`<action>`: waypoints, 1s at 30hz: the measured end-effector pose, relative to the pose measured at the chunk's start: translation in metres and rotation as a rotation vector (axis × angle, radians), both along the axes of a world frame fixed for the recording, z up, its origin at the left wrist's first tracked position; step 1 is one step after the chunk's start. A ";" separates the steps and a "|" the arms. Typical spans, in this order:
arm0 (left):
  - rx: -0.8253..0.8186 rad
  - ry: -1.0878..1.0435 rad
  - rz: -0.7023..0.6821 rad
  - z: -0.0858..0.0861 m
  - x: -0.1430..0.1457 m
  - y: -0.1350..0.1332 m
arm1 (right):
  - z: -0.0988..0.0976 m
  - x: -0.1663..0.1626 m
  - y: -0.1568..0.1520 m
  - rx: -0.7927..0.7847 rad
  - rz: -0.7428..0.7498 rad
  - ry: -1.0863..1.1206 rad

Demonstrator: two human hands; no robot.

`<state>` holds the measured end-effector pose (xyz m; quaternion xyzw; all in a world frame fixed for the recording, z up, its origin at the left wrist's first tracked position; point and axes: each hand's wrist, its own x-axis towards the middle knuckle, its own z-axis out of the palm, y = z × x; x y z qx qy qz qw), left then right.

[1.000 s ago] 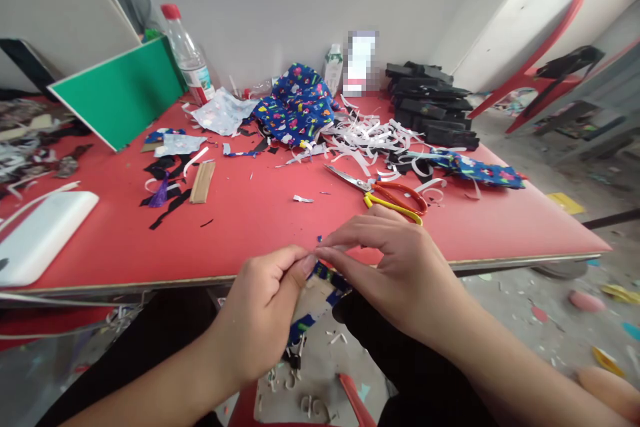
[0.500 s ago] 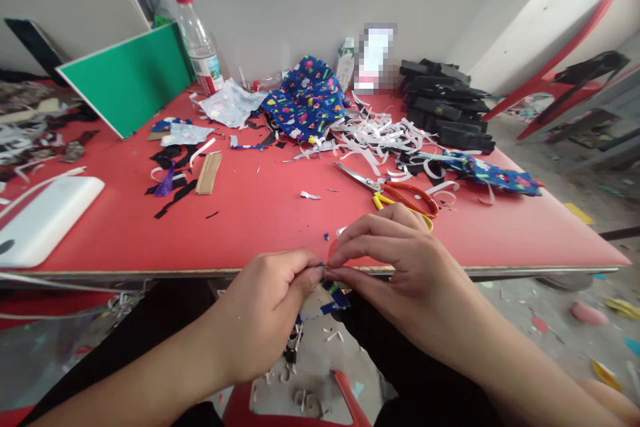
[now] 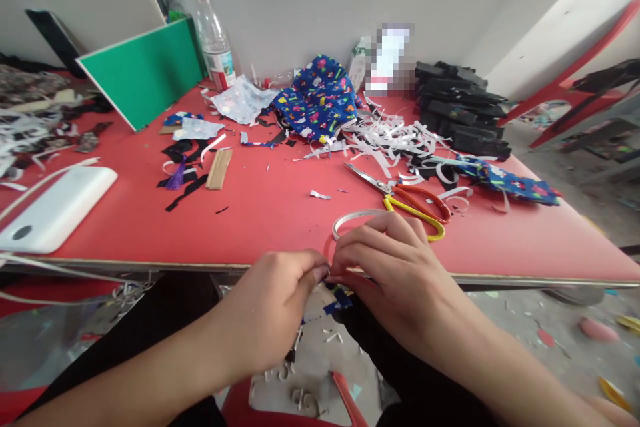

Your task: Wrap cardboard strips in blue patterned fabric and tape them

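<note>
My left hand (image 3: 273,310) and my right hand (image 3: 395,267) meet at the near edge of the red table (image 3: 260,213), fingertips pinched together on a small piece of blue patterned fabric (image 3: 336,297) that hangs below them. Most of the piece is hidden by my fingers. A thin white strip loop (image 3: 350,219) lies on the table just beyond my right hand. Scissors with orange and yellow handles (image 3: 407,203) rest a little farther right.
A pile of white strips (image 3: 385,137), blue patterned cloth (image 3: 317,97), stacked black pieces (image 3: 460,113), a water bottle (image 3: 213,37), a green board (image 3: 145,73) and a white device (image 3: 55,207) sit on the table. Scraps litter the floor. Red chairs stand at right.
Both hands have dropped lower toward the table's near edge while staying pinched on the fabric piece. The view has shifted, and the white loop now shows beyond my right hand.
</note>
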<state>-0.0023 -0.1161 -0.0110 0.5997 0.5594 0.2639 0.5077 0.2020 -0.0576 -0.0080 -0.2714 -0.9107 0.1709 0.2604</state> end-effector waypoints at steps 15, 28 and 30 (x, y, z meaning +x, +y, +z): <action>-0.161 -0.726 0.311 0.003 0.005 0.004 | -0.010 -0.005 -0.002 -0.492 -0.243 0.489; -0.034 -0.740 0.671 -0.007 0.018 0.010 | -0.005 -0.006 0.000 -0.603 -0.172 0.509; -0.049 -0.791 0.658 -0.007 0.017 0.012 | -0.003 -0.004 0.000 -0.599 -0.192 0.510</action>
